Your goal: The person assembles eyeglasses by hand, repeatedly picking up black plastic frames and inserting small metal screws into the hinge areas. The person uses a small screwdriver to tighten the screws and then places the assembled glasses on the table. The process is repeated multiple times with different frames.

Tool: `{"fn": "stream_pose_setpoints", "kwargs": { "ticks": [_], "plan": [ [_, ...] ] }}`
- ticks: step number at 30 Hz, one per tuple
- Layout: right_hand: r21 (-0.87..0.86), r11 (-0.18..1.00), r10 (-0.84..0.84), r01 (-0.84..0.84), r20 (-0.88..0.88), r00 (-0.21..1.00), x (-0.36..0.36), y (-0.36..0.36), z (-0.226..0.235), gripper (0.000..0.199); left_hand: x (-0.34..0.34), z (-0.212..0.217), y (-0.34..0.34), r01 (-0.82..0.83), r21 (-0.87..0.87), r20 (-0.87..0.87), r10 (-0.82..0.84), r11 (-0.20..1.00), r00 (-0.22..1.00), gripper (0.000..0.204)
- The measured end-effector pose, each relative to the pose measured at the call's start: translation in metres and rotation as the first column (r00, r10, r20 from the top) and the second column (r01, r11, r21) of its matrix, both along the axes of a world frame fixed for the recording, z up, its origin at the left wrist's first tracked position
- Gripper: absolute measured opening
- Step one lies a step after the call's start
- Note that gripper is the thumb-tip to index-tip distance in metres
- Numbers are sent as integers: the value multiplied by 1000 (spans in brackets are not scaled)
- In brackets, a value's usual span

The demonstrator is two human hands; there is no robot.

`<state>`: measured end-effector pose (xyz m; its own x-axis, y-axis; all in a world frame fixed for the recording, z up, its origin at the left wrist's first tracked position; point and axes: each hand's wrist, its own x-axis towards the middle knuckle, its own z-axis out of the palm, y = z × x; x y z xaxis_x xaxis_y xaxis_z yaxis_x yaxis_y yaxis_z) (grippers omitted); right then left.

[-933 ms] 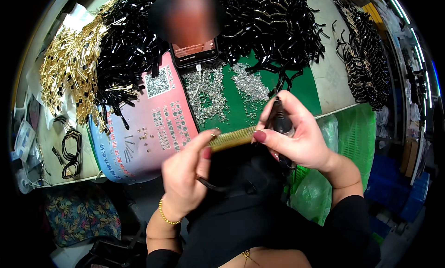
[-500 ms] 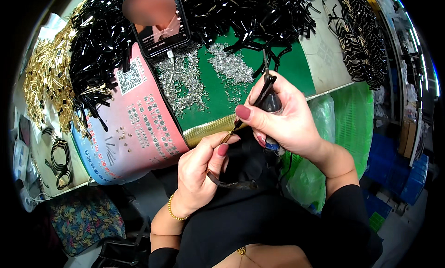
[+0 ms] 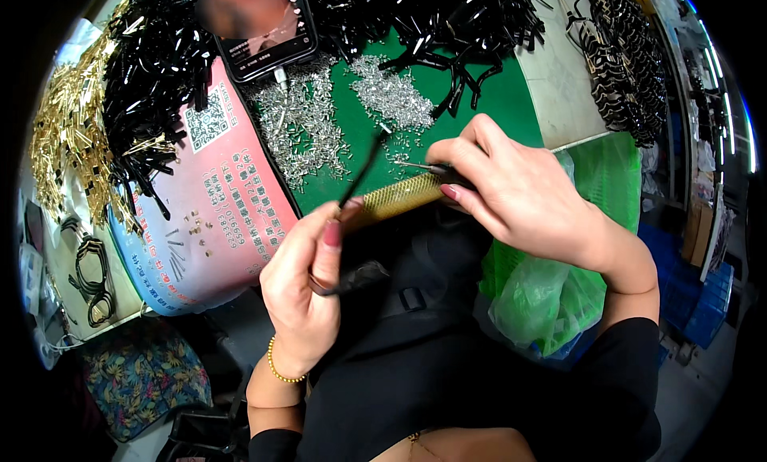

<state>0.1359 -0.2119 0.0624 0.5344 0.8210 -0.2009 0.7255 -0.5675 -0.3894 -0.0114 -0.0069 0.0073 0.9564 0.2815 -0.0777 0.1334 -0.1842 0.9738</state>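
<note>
Head view shows the left hand [image 3: 305,276] closed around a dark slim piece [image 3: 364,169], which stands out above the fingers and slants up to the right, over the green mat [image 3: 499,102]. This piece is blurred, so I cannot say with certainty whether anything is fitted at its bright tip. The right hand [image 3: 519,197] has its thumb and fingers pinched on a thin metal tool [image 3: 417,167]; the tool's tip points left and is apart from the piece. Below both, the gold textured strip [image 3: 399,200] runs along the near edge of the tabletop.

Farther out, two loose heaps of small silver parts, the left heap [image 3: 304,134] and the right heap [image 3: 391,94], lie on the mat. Beyond them is a large black pile [image 3: 431,14], and at left are another black pile [image 3: 148,70] and a gold pile [image 3: 68,138]. A phone [image 3: 268,42] lies between the black piles.

About progress, I judge that the work is in its middle: only one piece is in handling, and many pieces and small silver parts lie unused. Which piles are finished, the view does not tell.
</note>
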Motion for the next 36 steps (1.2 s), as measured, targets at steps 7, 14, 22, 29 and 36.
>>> {"fn": "stream_pose_setpoints", "kwargs": {
  "ticks": [7, 14, 22, 29, 36],
  "plan": [
    [-65, 997, 37, -36, 12, 999, -2, -2, -8, 44, 9, 0, 3, -74, -108, -29, 71, 991, 997, 22],
    [-33, 995, 96, -94, 60, 994, 1, 2, -12, 44, 1, -8, 0, -111, -76, 9, 112, 991, 994, 26],
    [-45, 998, 41, -39, 41, 998, 0, 3, -12, 44, -1, -6, 7, -83, -65, -39, 80, 994, 996, 23],
    [-89, 993, 76, -73, 37, 996, 1, 11, -11, 43, 2, -5, 9, -19, 120, -13, 21, 993, 1000, 31],
    [-98, 990, 107, -106, 11, 994, 7, 10, -8, 41, 8, -9, 10, -51, 132, 79, 41, 990, 996, 22]
  ]
}}
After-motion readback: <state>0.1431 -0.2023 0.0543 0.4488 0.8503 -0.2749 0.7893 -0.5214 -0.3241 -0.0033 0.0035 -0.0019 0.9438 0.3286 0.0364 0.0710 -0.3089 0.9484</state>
